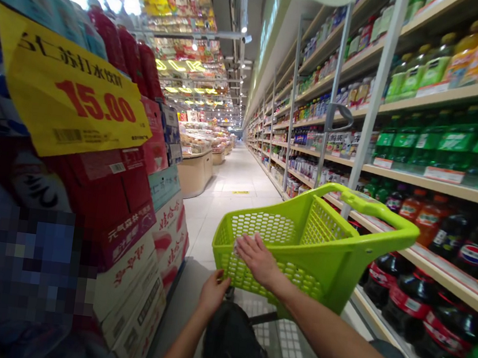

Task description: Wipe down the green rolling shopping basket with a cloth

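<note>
A lime-green plastic shopping cart (333, 266) stands sideways before me, its handle toward the right-hand shelves. My right hand (257, 260) lies against the perforated side of the basket near its left end, fingers stretched out; something small and pale shows at the fingertips, too small to make out. Lower and to the left, my left hand (214, 292) is at the basket's lower corner with its fingers bent. Whether those fingers grip the corner or only touch it is unclear. The visible part of the basket's inside shows no goods.
Stacked drink cartons (127, 270) with a yellow price sign (79, 95) rise close on the left. Shelves of bottles (447, 187) line the right. A tiled aisle (239, 173) runs ahead past display counters (194, 173).
</note>
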The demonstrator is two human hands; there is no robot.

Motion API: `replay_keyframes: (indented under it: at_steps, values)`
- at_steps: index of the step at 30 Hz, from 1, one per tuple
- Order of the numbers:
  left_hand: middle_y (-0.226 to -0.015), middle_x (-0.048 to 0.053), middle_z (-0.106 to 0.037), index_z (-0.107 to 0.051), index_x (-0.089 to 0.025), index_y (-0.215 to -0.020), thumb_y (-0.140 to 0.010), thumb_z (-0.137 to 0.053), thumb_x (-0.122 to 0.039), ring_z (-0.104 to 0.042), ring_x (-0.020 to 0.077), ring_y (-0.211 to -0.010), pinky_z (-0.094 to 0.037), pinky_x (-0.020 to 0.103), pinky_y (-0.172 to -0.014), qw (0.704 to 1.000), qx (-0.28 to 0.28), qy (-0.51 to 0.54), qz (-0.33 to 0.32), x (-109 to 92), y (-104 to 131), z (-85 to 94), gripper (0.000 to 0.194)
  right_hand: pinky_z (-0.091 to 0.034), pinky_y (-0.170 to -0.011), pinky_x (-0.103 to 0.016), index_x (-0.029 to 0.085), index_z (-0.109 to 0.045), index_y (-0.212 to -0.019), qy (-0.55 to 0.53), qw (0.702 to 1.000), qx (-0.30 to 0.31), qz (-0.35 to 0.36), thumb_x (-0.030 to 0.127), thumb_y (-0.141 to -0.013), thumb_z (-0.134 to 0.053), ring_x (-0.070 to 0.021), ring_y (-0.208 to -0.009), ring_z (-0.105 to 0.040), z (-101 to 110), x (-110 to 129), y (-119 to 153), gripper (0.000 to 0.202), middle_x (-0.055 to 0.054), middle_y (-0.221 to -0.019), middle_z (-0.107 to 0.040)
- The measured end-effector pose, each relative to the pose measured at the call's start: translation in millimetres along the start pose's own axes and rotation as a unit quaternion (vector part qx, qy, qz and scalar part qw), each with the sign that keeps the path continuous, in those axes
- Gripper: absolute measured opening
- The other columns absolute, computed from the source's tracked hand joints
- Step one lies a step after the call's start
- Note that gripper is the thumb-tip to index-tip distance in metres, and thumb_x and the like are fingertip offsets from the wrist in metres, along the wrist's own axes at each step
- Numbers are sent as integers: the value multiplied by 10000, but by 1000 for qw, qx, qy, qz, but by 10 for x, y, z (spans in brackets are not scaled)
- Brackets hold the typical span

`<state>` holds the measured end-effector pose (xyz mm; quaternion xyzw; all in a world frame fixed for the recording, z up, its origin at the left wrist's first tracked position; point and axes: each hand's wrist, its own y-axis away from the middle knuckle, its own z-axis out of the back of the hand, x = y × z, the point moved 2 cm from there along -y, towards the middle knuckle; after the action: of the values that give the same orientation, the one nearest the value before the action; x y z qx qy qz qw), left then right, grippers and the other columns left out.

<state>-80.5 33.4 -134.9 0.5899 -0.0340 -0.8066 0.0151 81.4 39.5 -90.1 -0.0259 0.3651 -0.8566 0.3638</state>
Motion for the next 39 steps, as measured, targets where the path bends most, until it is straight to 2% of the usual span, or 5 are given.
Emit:
replay_keyframes:
  at_steps: [5, 11, 18, 31, 39]
  values:
    - [-1283, 140, -471, -478, -100, -1170, -666, -457, -141, -380, 230, -1223, -272, 382, -1033, 945, -86, -252, -191, -161, 5, -149, 506, -345, -978, -448, 179, -603, -1062, 41, 997, 52, 47, 196, -873, -430, -219, -1149, -465, -288, 113, 671, 256, -67, -1182, -575]
    - [-1430, 126, -249, -302, -86, -1318, -705, -419, -123, -193, 232, -1322, -196, 438, -1067, 863, -74, -439, -238, -539, 121, -489, 626, -228, -1032, -507, 161, -460, -1248, 112, 991, -52, -57, 100, -853, -388, -239, -1284, -273, 203, -172, 504, 407, -90, -1311, -454]
    - [-1453, 97, -184, -270, -107, -1340, -705, -425, -168, -132, 244, -1336, -184, 438, -1070, 833, -45, -505, -219, -649, 113, -717, 657, -317, -1000, -452, 184, -565, -1120, 120, 993, -2, 0, 147, -843, -452, -204, -1169, -443, 59, -151, 1128, 301, -65, -1207, -558]
    - [-1465, 65, -122, -249, -110, -1354, -676, -405, -147, -74, 214, -1346, -144, 430, -1086, 803, -9, -511, -307, -743, 242, -1089, 697, -312, -1004, -439, 173, -552, -1132, 163, 985, -31, -40, 71, -843, -372, -191, -1176, -440, 410, -299, 1467, 356, -58, -1197, -567]
    - [-1466, 75, -126, -240, -93, -1356, -687, -408, -179, -74, 218, -1346, -135, 426, -1088, 795, 4, -504, -336, -931, 296, -1315, 695, -267, -1023, -497, 162, -506, -1197, 195, 971, -102, -96, 68, -848, -353, -229, -1276, -295, 913, -654, 1278, 393, -63, -1263, -508]
